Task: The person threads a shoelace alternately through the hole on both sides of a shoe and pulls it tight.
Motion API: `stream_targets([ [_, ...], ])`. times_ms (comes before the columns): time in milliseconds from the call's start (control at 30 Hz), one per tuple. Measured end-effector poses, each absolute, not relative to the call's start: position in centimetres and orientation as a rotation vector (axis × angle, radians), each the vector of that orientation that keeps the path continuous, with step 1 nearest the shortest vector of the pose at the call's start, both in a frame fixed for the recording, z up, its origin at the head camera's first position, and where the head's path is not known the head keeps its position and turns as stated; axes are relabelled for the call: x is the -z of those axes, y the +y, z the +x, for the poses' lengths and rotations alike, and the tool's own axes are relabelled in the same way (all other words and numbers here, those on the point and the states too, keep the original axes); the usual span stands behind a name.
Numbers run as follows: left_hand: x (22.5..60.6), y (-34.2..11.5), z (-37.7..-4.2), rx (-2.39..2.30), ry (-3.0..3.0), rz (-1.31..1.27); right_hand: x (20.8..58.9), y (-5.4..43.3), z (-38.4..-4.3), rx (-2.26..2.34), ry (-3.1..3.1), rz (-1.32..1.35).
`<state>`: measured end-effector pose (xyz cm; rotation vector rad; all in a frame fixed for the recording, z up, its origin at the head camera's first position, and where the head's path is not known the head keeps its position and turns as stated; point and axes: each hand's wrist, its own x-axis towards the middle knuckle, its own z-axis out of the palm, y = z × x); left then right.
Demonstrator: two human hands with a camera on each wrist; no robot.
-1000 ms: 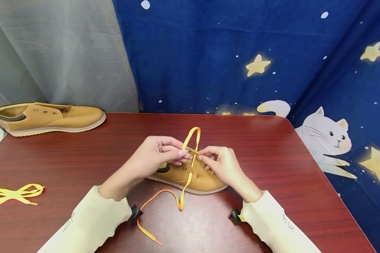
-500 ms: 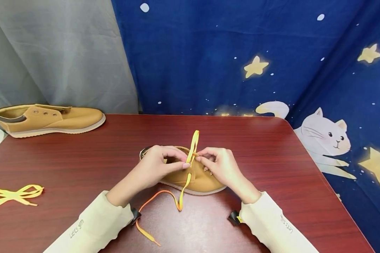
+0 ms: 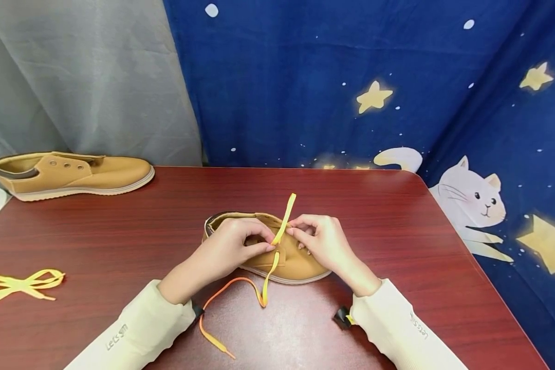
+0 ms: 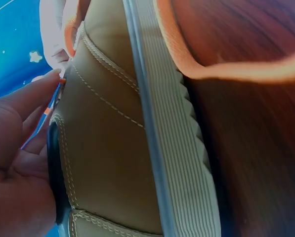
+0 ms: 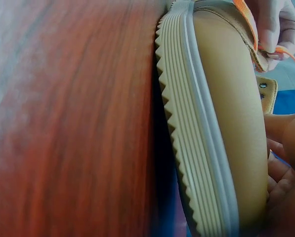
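A tan shoe (image 3: 307, 267) stands on the table, its toe to the right. My left hand (image 3: 231, 244) pinches a yellow-orange shoelace (image 3: 284, 220) by the near row of eyelets. Above those fingertips the lace stands up in a narrow loop. Its other end (image 3: 218, 344) hangs from a near eyelet and trails over the table. With thumb and forefinger, my right hand (image 3: 321, 239) holds the far eyelet flap near the toe. In the right wrist view, that flap (image 5: 267, 91) shows eyelets beside the right fingers. The left fingertips (image 4: 53, 74) partly hide the lacing.
A second tan shoe (image 3: 92, 174), with no lace in its eyelets, stands at the table's back left. Another yellow shoelace (image 3: 25, 285) lies bundled at the left edge. Grey and blue curtains (image 3: 277, 92) hang behind the red-brown table (image 3: 398, 216).
My left hand has come down and nearer along the shoe, pinching the lace lower. The wide loop has narrowed and leans right. The right hand has hardly moved.
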<state>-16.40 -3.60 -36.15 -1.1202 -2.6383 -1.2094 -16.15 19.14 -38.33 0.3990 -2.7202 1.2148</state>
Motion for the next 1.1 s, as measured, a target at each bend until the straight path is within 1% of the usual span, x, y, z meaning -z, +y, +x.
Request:
stream_targets([
  [200,36.3,-3.7,-16.5,1.090,-2.620,-1.165,38.4,19.1,-16.1,-1.215,-2.705,0.404],
  [433,35.7,-3.8,-16.3,1.048,-2.748,-1.046,38.3,19.1,-16.0,-1.212,-2.695,0.439],
  [533,35.7,-3.8,-16.2,1.044,-2.763,-1.023,37.8,19.2,-15.6,-1.146,-2.737,0.436],
  [667,35.7,-3.7,-16.1,1.041,-2.739,-1.059,36.8,19.3,-14.6,-1.035,-2.773,0.392],
  [767,35.6,-3.8,-16.1,1.044,-2.716,-1.084,36.2,19.2,-13.9,-1.047,-2.782,0.375],
  [1000,35.7,-4.0,-16.1,1.019,-2.692,-1.111,35.9,18.3,-13.0,-1.209,-2.884,0.550],
  [1100,35.8,-4.1,-16.1,1.004,-2.674,-1.132,36.0,17.8,-12.9,-1.202,-2.886,0.569],
])
